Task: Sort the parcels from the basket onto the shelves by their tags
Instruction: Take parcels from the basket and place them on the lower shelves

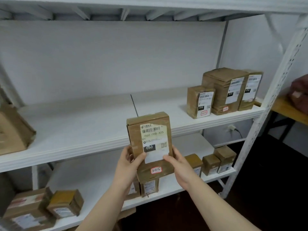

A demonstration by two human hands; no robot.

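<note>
The person holds 1 brown parcel (150, 130) upright in front of the white middle shelf (80, 130), near its front edge. The left hand (130, 162) grips the parcel's lower left side and the right hand (178, 165) its lower right, thumbs on the label. A red-edged tag (156, 170) reads 3-2-6. 3 parcels (223, 92) stand far right on that shelf.
</note>
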